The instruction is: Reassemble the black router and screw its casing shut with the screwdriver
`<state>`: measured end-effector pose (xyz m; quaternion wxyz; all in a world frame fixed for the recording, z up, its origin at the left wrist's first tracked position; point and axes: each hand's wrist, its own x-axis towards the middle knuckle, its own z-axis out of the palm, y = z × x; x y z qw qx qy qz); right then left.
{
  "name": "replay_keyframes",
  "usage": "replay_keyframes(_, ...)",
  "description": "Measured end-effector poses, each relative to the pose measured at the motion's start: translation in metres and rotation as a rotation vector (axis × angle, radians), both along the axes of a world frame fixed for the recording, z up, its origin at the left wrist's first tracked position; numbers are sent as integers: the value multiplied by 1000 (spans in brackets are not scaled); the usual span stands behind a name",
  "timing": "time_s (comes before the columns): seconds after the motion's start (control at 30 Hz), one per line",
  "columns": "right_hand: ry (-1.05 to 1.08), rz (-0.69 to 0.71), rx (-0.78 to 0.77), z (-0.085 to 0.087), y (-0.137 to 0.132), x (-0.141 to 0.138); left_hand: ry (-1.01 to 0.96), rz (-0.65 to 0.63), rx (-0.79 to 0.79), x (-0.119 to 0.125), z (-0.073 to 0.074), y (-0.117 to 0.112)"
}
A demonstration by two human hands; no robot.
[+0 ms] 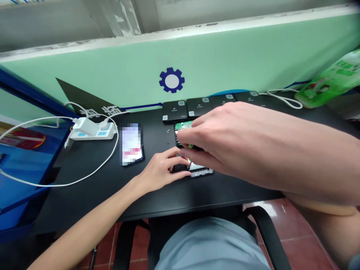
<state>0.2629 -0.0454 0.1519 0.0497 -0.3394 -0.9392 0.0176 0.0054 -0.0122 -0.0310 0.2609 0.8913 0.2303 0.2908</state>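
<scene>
One opened electronic unit (182, 126), green board exposed, at the middle of a black table (157, 200), partly hidden beneath the hands; a pale panel (199, 166) with a grey strip (202, 173) along its near edge, just nearer than the board, the join between them hidden. One left hand (159, 168), fingers apart, fingertips over the panel, thumb at the left end of the strip. One right hand (222, 137), above the unit, thumb and forefinger clamped on a green item (190, 146), mostly hidden, kind not tellable; its other fingers curled. Small screws (168, 131), loose, just left of the board. Four black boxes (174, 110), labelled, in a row at the far side. One phone (131, 144), screen blurred, left of the unit. One white power strip (105, 132), farther left, plugs inserted. One green bag (332, 80), far right, against the green partition (112, 71)
</scene>
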Motion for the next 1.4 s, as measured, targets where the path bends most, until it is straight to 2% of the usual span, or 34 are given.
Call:
replay_keyframes(0.3,-9,-19,39,1,-8,3,1,-19,-14,-1,-1,0)
replay_keyframes(0.5,20,31,-39,7,-15,1,-23,-37,-25,-2,-3,1)
replay_keyframes(0.67,12,-1,-31,7,-14,2,-18,-41,-12,-2,-3,1)
replay_keyframes(1.07,-25,-1,152,-2,-13,8,17,-3,2,-3,-3,0)
replay_keyframes(1.2,-17,-38,105,1,-13,6,15,-13,-6,-3,-2,0)
replay_keyframes(1.4,-8,-20,51,3,-14,6,10,-34,-30,-2,0,0)
